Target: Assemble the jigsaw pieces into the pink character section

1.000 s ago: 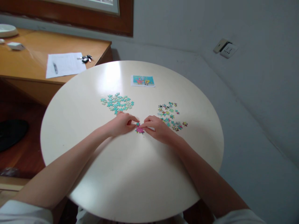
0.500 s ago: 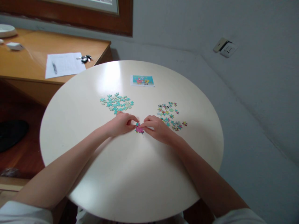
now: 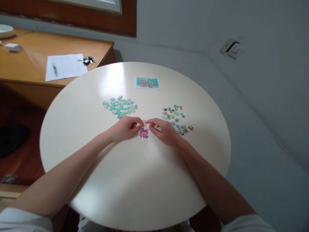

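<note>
The right hand (image 3: pixel 163 130) has shifted its fingertips forward over the smooth, round desk (image 3: pixel 135 180), and that grip stands parted; whether the left hand (image 3: pixel 126 127) pinches anything, I can't tell. Just between them lies the flat pink puzzle cluster (image 3: pixel 144 133), where a sideways nudge could unseat its thin, knob-edged pieces (image 3: pixel 145 129).

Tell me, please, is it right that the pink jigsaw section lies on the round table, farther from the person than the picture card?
Farther is wrong: the head view shows the pink jigsaw section on the round table, nearer than the picture card.
</note>
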The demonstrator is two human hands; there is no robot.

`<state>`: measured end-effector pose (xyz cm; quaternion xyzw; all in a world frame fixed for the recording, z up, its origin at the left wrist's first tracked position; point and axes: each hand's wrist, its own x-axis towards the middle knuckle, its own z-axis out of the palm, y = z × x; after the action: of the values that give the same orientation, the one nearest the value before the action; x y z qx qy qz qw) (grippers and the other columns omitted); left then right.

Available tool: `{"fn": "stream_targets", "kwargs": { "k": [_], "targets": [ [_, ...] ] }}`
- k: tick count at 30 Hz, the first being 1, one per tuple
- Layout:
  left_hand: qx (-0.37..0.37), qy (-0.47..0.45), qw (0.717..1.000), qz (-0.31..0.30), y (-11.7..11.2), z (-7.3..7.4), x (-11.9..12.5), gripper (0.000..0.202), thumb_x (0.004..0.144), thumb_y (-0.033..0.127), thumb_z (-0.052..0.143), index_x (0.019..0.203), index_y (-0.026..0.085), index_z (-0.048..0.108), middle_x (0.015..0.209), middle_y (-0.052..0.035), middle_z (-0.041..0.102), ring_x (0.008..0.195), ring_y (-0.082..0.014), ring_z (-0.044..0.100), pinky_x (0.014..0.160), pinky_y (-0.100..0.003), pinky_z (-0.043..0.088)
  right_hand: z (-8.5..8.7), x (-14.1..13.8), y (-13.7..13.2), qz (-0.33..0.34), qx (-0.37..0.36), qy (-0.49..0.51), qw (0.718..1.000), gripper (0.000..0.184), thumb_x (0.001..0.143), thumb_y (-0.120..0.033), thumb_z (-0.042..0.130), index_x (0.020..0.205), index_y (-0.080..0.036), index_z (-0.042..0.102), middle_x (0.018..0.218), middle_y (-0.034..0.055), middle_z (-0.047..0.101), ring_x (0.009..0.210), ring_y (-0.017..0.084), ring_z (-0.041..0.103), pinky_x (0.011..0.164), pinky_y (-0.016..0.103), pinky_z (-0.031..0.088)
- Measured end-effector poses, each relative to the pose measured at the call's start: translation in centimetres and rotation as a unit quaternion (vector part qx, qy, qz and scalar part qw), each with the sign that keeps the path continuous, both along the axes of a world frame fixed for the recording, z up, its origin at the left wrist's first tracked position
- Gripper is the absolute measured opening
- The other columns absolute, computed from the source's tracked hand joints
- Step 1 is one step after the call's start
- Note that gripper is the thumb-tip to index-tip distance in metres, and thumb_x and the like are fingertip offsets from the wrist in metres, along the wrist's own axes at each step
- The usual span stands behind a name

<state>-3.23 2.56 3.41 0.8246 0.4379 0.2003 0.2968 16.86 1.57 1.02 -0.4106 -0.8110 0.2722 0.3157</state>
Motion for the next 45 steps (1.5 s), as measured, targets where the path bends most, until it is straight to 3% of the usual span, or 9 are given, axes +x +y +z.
{"fn": "stream_targets", "kwargs": {
  "k": [8, 14, 45],
  "targets": [
    [0.032, 0.061, 0.993, -0.093, 0.26, 0.15, -0.27, 0.037, 0.07, 0.009, 0.038, 0.083, 0.015, 0.072, 0.054, 0.0013, 0.06, 0.045, -0.0068, 0.041, 0.051, -0.017, 0.032, 0.1, 0.03, 0.08, 0.003, 0.009, 0.004, 1.0, 0.024, 0.081, -0.015, 0.047, 0.1, -0.017, 0.061, 0.08, 0.0029, 0.064, 0.069, 0.011, 0.056, 0.066, 0.024, 0.044],
    [0.031, 0.071, 0.993, -0.091, 0.26, 0.14, -0.22, 0.038, 0.07, 0.007, 0.038, 0.084, 0.015, 0.072, 0.057, 0.0004, 0.064, 0.045, -0.0072, 0.044, 0.052, -0.017, 0.034, -0.05, 0.06, 0.16, 0.002, 0.01, -0.002, 1.0, 0.025, 0.08, -0.013, 0.047, 0.1, -0.016, 0.062, 0.081, 0.0033, 0.064, 0.071, 0.011, 0.057, 0.067, 0.024, 0.044],
    [0.019, 0.054, 0.993, -0.107, 0.4, -0.09, -0.36, 0.037, 0.068, 0.007, 0.037, 0.079, 0.015, 0.072, 0.054, 0.0006, 0.062, 0.045, -0.0074, 0.043, 0.05, -0.017, 0.033, -0.23, 0.22, 0.22, 0.015, 0.006, 0.0, 1.0, 0.026, 0.078, -0.012, 0.047, 0.099, -0.017, 0.062, 0.082, 0.0036, 0.064, 0.073, 0.012, 0.058, 0.068, 0.025, 0.044]
  ]
}}
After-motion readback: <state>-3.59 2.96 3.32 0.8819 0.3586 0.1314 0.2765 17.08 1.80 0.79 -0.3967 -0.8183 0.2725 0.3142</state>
